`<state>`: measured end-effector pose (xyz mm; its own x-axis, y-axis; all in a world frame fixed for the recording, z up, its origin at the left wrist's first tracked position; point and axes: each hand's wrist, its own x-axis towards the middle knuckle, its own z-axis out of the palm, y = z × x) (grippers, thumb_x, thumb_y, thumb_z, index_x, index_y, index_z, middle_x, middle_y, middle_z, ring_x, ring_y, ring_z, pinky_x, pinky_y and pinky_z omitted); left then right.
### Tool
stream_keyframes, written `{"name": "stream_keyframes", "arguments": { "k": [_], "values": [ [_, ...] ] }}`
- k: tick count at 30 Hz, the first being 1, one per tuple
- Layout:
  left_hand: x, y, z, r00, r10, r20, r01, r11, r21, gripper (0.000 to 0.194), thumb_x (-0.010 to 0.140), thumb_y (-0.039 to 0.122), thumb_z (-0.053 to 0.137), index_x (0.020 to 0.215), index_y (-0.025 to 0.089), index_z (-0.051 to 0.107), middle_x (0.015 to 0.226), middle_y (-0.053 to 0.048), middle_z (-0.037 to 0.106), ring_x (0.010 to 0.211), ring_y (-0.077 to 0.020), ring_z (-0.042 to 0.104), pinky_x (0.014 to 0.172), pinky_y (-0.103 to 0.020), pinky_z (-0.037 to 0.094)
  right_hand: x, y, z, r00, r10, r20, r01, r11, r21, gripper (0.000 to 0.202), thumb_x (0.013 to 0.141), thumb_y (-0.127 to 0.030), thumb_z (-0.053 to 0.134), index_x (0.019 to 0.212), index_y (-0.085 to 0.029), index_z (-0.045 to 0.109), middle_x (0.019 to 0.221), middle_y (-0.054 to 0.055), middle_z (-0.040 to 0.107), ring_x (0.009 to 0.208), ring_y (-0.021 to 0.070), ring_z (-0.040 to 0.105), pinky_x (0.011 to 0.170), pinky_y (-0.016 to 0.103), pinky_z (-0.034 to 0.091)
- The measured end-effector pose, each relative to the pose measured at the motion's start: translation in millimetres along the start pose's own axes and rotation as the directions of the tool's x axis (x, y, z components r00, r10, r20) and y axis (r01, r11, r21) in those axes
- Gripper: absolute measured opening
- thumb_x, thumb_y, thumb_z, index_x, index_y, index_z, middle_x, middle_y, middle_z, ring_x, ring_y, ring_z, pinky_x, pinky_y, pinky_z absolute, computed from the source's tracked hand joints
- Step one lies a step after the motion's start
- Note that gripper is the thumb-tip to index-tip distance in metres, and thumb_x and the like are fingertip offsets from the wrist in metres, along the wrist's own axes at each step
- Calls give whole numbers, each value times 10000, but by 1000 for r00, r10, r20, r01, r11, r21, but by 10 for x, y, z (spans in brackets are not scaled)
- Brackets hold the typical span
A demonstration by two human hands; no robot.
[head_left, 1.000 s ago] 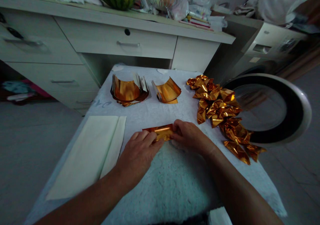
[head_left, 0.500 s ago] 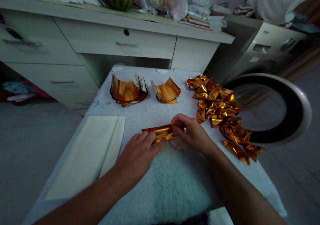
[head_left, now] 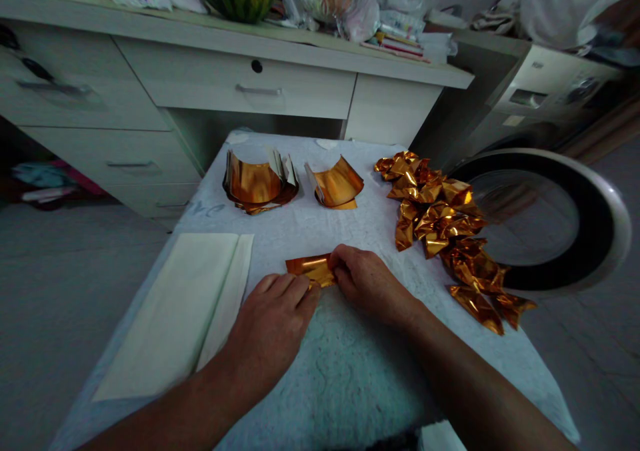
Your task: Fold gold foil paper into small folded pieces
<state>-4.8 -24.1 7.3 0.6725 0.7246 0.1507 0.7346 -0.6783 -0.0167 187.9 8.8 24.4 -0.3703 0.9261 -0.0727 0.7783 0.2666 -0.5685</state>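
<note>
Running left-to-right, the gold foil (head_left: 315, 267) was held by my left hand (head_left: 273, 314) at its near edge, my right hand (head_left: 373, 284) at its right end.

Foil (head_left: 315, 266): orange-gold, glossy, seemingly creased lengthwise into a narrow strip. Shows a darker band along far edge, brighter face nearer. Lies crosswise near the middle of cloth (head_left: 350, 364). Pinched at right end, pressed along near edge, uncovered at far left corner. Partly hidden; cannot tell full outline.
</note>
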Motion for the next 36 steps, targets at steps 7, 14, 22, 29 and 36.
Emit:
{"name": "stream_keyframes", "arguments": {
  "k": [7,14,22,29,36],
  "values": [
    [-107,110,-69,999,-30,-40,34,994,104,315,795,-30,484,947,104,726,893,-132,707,776,-271,651,700,-429,538,-5,-23,91,1000,3,-13,-5,994,-108,105,888,-119,493,957,-160,561,948,68,645,858,169,579,764,265,416],
    [-147,160,-56,997,-52,-54,59,989,137,327,767,-43,467,905,93,730,860,-149,700,722,-276,652,647,-434,548,-4,-125,200,998,18,-55,-32,959,-283,137,937,-273,515,986,-153,560,956,90,627,868,212,575,807,327,452],
    [-170,150,-18,994,-50,-96,66,984,168,363,755,-42,491,998,84,729,811,-113,684,712,-250,633,645,-404,556,-19,-206,301,993,39,-111,-79,921,-382,304,931,-444,523,1014,-154,553,970,108,602,900,258,561,827,404,475],
    [-155,130,9,995,-27,-92,43,983,176,391,742,-56,517,1036,97,724,813,-89,673,726,-234,621,635,-375,552,-23,-201,303,993,26,-119,-68,927,-368,278,920,-419,563,1044,-172,539,988,92,583,900,257,554,811,407,483],
    [-165,138,-26,997,-9,-74,24,979,204,370,732,-52,526,991,106,738,855,-102,695,738,-242,638,646,-382,564,-45,-87,145,989,81,-121,-115,944,-310,490,870,-443,638,1277,-209,498,1101,116,543,1013,287,549,875,446,467]
  ]
}}
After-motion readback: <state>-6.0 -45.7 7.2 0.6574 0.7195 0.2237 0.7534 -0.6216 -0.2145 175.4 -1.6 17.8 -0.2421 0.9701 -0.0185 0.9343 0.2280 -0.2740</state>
